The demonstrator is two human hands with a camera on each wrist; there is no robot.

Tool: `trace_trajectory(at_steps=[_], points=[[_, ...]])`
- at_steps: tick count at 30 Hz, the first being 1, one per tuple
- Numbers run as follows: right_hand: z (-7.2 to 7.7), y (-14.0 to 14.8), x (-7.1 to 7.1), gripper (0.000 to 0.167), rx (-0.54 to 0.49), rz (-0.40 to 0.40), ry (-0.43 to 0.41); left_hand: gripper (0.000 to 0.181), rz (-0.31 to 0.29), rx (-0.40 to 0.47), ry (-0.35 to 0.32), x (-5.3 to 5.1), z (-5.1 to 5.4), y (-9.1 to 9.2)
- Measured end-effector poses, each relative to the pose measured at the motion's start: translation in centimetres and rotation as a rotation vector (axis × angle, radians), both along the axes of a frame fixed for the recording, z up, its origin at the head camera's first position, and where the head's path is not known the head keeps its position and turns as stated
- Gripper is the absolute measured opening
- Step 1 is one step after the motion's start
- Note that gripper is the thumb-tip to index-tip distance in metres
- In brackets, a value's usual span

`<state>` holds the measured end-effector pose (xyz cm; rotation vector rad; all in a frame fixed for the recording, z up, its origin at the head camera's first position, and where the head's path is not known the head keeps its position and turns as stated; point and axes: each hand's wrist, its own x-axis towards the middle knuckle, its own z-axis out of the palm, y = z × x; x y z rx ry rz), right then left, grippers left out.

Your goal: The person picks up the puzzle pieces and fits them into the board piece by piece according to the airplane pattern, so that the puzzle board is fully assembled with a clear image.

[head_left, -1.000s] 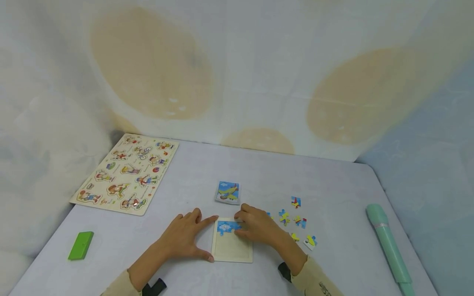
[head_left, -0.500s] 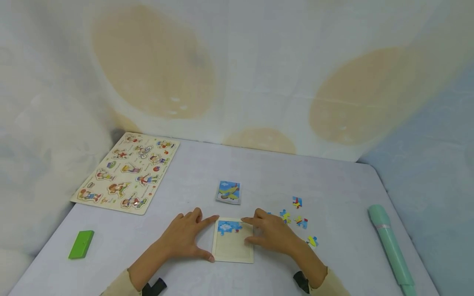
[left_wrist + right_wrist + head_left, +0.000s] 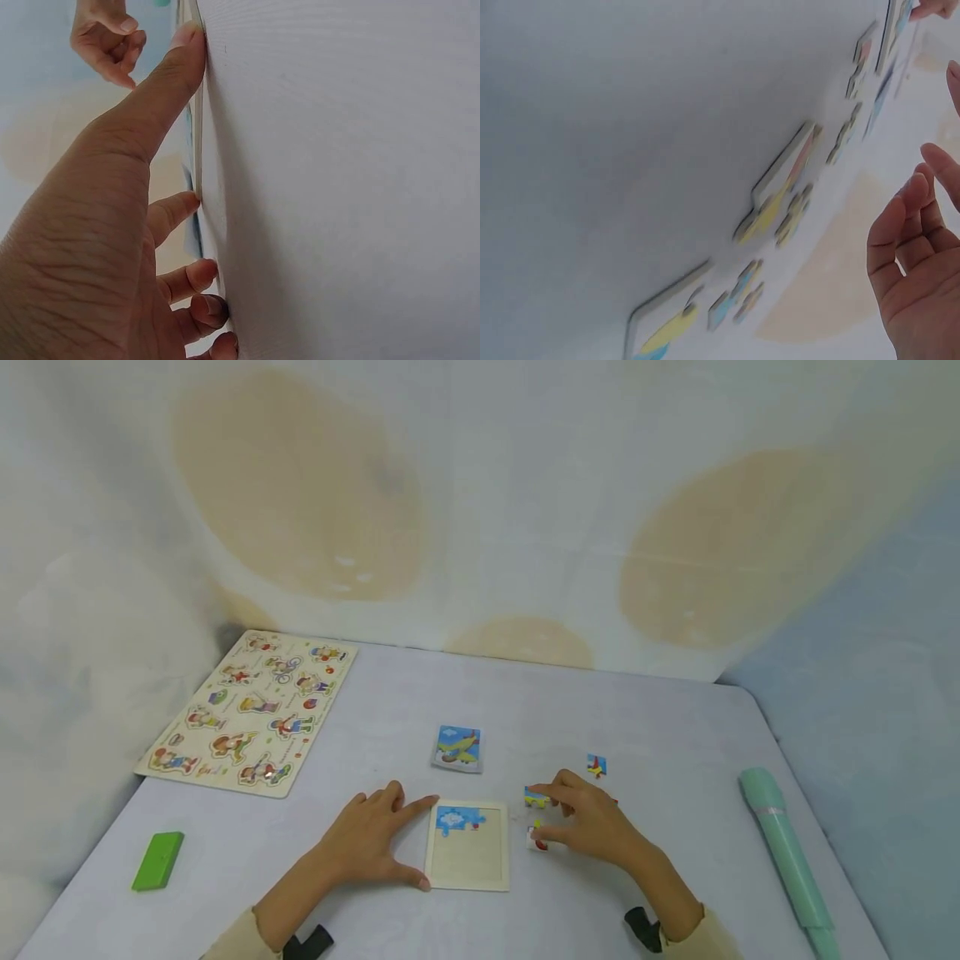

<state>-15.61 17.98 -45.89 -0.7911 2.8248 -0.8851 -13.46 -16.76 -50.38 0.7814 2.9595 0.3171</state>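
Observation:
A small square wooden puzzle tray [image 3: 468, 867] lies in front of the person, with joined blue puzzle pieces [image 3: 454, 818] in its upper left. The left hand [image 3: 367, 839] touches the tray's left side, thumb at the lower corner and index finger at the upper one. In the left wrist view its thumb [image 3: 169, 90] and index finger lie along the tray edge. To the tray's right, the right hand [image 3: 592, 818] hovers over loose pieces, thumb and index finger apart. The right wrist view shows a gap between this hand and the pieces [image 3: 784, 187], with nothing gripped.
A picture card [image 3: 457, 749] lies behind the tray. One loose piece [image 3: 597, 766] sits beyond the right hand. A large figure puzzle board [image 3: 251, 714] is at the back left, a green box [image 3: 157, 861] at the left, and a mint-green stick [image 3: 787, 852] at the right.
The right hand has let go of a blue piece at the top of the tray and moved right, over the loose pieces. The left hand keeps its place at the tray's left side.

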Motion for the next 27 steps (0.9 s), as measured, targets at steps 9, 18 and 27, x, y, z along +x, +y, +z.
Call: trace_trajectory(at_steps=[9, 18, 27], points=[[-0.4, 3.1, -0.9, 0.057, -0.137, -0.075, -0.048, 0.108, 0.003, 0.013, 0.002, 0.0, -0.1, -0.1], [-0.8, 6.6, -1.8, 0.052, -0.199, -0.174, -0.066, 0.107, 0.004, 0.006, 0.001, 0.1, 0.1, -0.1], [-1.4, 9.4, -2.6, 0.05, -0.146, -0.296, -0.083, 0.107, -0.003, 0.012, 0.008, 0.1, 0.2, 0.0]])
